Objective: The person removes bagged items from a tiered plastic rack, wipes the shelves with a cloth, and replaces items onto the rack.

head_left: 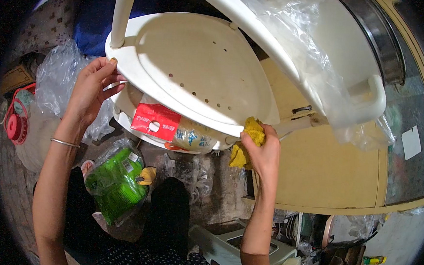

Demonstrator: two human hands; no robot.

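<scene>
A white plastic rack has an oval shelf (196, 68) with small drain holes, seen tilted in front of me. My left hand (96, 84) grips the shelf's left rim, thumb on top and fingers below. At the rim's lower right, my right hand (262, 147) holds a yellow cloth (242, 158) pressed against the edge. On the lower tier beneath lie a red Coca-Cola packet (155, 122) and a clear bag with blue print (192, 136).
A green item in plastic (116, 182) lies by my legs. A grey stool (224, 247) stands below my right arm. Right of the rack is a yellowish cabinet (335, 174); plastic sheeting (295, 35) hangs over the rack's upper right. A red-lidded container (17, 128) is at left.
</scene>
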